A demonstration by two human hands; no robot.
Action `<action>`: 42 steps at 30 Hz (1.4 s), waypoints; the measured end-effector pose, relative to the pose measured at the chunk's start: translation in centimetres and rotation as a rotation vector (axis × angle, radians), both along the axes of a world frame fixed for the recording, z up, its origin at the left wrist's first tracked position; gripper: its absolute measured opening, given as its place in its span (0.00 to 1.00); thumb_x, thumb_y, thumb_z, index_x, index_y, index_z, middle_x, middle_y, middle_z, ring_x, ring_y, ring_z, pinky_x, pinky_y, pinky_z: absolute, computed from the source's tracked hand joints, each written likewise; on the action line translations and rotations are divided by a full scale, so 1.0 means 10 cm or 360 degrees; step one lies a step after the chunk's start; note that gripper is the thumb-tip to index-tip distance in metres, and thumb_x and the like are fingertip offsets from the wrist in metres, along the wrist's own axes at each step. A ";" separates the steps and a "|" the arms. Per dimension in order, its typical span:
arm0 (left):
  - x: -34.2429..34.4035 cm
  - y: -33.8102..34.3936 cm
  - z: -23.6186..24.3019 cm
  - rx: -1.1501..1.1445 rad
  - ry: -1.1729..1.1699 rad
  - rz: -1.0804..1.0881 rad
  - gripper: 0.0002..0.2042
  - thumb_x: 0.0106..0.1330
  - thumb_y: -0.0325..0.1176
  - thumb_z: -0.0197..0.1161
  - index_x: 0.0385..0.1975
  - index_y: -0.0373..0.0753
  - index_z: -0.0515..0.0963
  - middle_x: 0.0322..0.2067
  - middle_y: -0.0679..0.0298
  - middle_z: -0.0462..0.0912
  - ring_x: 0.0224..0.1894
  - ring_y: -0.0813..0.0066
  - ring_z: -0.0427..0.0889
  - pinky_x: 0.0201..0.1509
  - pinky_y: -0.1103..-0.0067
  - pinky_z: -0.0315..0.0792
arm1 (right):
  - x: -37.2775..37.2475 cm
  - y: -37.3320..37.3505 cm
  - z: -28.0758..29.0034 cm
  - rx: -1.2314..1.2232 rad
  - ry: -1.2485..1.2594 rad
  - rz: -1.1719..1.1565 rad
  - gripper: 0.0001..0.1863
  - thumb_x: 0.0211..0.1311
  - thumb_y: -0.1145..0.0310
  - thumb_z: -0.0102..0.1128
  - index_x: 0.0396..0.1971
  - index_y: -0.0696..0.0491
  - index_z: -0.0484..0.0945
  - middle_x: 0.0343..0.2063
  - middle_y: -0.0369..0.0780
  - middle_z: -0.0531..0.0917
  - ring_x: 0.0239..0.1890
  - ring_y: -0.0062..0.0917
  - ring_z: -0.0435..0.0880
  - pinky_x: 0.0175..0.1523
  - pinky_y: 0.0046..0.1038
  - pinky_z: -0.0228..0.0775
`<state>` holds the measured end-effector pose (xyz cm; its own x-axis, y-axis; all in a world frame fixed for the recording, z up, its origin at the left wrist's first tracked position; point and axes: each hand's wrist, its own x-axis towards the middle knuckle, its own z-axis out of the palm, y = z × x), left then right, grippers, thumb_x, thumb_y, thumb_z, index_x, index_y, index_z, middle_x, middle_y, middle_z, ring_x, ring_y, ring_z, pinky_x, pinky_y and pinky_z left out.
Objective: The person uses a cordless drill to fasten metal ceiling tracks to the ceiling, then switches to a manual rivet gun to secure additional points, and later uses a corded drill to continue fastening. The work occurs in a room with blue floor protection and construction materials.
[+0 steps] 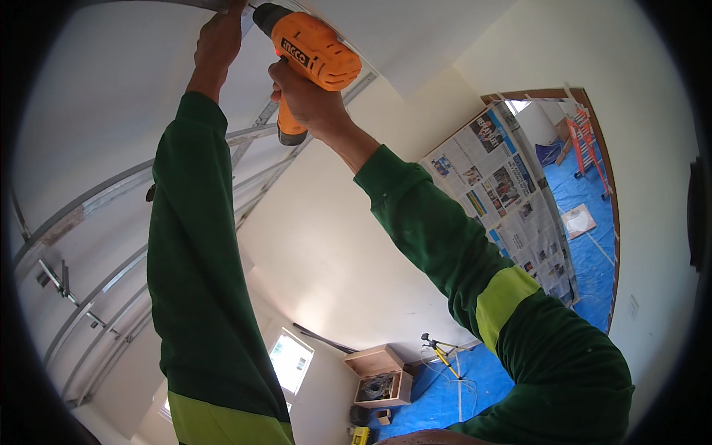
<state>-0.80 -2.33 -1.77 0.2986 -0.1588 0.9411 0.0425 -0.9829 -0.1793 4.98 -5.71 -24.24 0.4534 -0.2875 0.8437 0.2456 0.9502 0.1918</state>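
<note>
An orange and black cordless drill (315, 52) is in my right hand (311, 96), which is wrapped round its handle. Its black chuck, with a thin bit, points up and left toward the ceiling framing. My left hand (219, 41) is raised just left of the chuck, its fingers closed at a grey metal profile (196, 3) along the upper edge. The fingertips and most of that profile are cut off by the picture's edge. Both arms reach overhead in dark green sleeves with lime bands.
Metal ceiling framing (111, 193) runs along the left. A newspaper-covered door (493, 185) stands open at a doorway, with an orange ladder (586, 148) beyond. Blue sheeting (486, 378) covers the floor. An open wooden box (386, 389) and a yellow tripod (443, 357) stand below.
</note>
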 end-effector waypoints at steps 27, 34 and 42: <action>0.03 0.00 0.00 -0.0028 -0.0079 0.0065 0.43 0.75 0.67 0.45 0.73 0.32 0.68 0.70 0.44 0.74 0.71 0.48 0.74 0.69 0.61 0.69 | 0.04 0.06 0.02 0.0045 0.0001 -0.0071 0.04 0.62 0.71 0.57 0.29 0.54 0.76 0.20 0.33 0.77 0.21 0.20 0.77 0.29 0.30 0.71; 0.02 0.01 0.03 0.0005 -0.0056 0.0022 0.43 0.75 0.67 0.44 0.73 0.32 0.69 0.70 0.44 0.74 0.71 0.47 0.73 0.69 0.60 0.69 | 0.06 0.06 0.03 0.0086 -0.0010 -0.0138 0.03 0.62 0.71 0.58 0.30 0.53 0.76 0.20 0.33 0.77 0.21 0.19 0.77 0.28 0.29 0.72; 0.03 -0.01 0.00 -0.0036 -0.0039 0.0097 0.42 0.76 0.67 0.42 0.73 0.33 0.69 0.70 0.44 0.74 0.71 0.47 0.73 0.69 0.60 0.68 | 0.10 0.05 0.01 0.0016 -0.0027 -0.0161 0.04 0.65 0.71 0.62 0.36 0.54 0.78 0.25 0.31 0.79 0.26 0.16 0.81 0.36 0.27 0.82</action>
